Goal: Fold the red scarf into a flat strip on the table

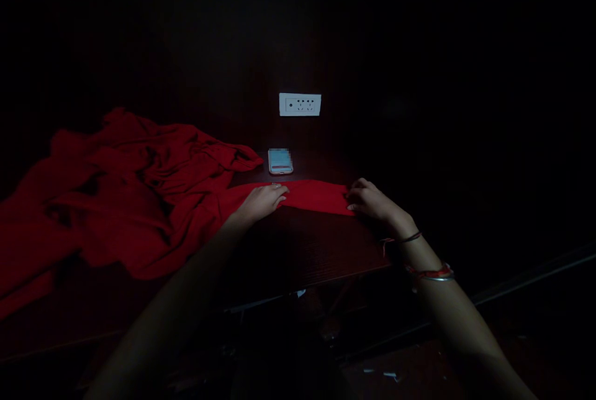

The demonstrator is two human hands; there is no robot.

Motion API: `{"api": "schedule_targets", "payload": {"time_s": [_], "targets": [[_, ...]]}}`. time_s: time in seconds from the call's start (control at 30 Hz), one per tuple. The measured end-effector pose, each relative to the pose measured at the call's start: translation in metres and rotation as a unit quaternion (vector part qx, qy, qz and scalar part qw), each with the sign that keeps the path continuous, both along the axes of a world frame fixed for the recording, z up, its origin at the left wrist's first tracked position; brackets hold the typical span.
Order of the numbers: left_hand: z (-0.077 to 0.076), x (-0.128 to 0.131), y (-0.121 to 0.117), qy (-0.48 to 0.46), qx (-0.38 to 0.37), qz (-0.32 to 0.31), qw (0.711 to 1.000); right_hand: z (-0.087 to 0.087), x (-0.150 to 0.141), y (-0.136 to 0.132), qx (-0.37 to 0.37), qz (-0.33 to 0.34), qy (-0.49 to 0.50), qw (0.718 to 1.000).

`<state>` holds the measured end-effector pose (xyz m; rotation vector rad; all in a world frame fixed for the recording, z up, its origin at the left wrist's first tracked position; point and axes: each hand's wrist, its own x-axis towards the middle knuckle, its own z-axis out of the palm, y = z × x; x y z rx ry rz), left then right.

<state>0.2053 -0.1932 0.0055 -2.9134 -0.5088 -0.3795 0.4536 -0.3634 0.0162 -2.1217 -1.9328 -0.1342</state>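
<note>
A long strip of red cloth point(316, 195) lies flattened along the dark wooden table, part of a larger rumpled heap spread to the left. My left hand point(263, 202) is on the strip's near side, its bent fingers pressed together on the fabric. A ring shows on one finger. At the strip's right end, my right hand point(370, 199) pinches the edge between thumb and fingers. Bracelets circle the right wrist and forearm. Dim light hides the details of the fingertips.
Just behind the strip lies a phone point(280, 161) with a lit screen. A white socket panel point(300, 105) is on the dark wall above it. The table's front edge point(344, 276) runs below my hands. Small pale scraps point(390, 375) lie on the floor.
</note>
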Motion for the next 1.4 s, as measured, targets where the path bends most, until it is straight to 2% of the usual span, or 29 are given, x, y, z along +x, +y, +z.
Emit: {"api": "schedule_targets", "payload": {"time_s": [0.07, 0.17, 0.37, 0.47, 0.67, 0.83, 1.0, 1.13, 1.2, 1.27, 1.37, 1.4], "targets": [[-0.001, 0.000, 0.001, 0.000, 0.001, -0.003, 1.000, -0.006, 0.001, 0.005, -0.025, -0.012, 0.005, 1.000], [-0.001, 0.001, 0.002, 0.005, 0.000, -0.003, 1.000, -0.009, 0.000, 0.009, -0.025, -0.017, 0.017, 0.999], [-0.001, 0.001, 0.004, -0.003, -0.012, -0.001, 1.000, 0.000, -0.003, 0.007, 0.056, -0.020, 0.004, 0.998], [-0.001, 0.000, 0.005, -0.019, -0.023, 0.005, 1.000, 0.008, -0.006, 0.002, 0.069, -0.030, -0.019, 0.997], [0.001, 0.000, 0.004, 0.020, -0.044, -0.057, 0.997, 0.019, -0.013, -0.010, 0.156, -0.075, -0.058, 0.983], [0.003, 0.002, -0.001, 0.031, -0.048, -0.075, 0.995, 0.021, -0.011, -0.015, 0.075, -0.031, 0.016, 0.997], [0.002, 0.002, -0.001, 0.038, -0.034, -0.081, 0.995, 0.020, -0.001, -0.014, 0.067, -0.026, 0.079, 0.994], [0.002, 0.002, 0.000, 0.037, -0.025, -0.074, 0.996, 0.020, 0.008, -0.012, -0.081, -0.013, 0.089, 0.993], [0.001, 0.002, 0.000, 0.037, -0.021, -0.074, 0.996, 0.021, 0.010, -0.010, -0.114, -0.017, 0.050, 0.992], [0.002, 0.002, 0.000, 0.037, -0.017, -0.076, 0.996, 0.022, 0.010, -0.004, -0.063, -0.036, -0.005, 0.997], [0.002, 0.001, -0.001, 0.027, -0.004, -0.068, 0.997, 0.024, 0.010, 0.007, 0.071, -0.065, -0.061, 0.994], [0.003, 0.001, -0.001, 0.022, 0.001, -0.063, 0.998, 0.023, 0.010, 0.012, 0.086, -0.064, -0.069, 0.992]]}}
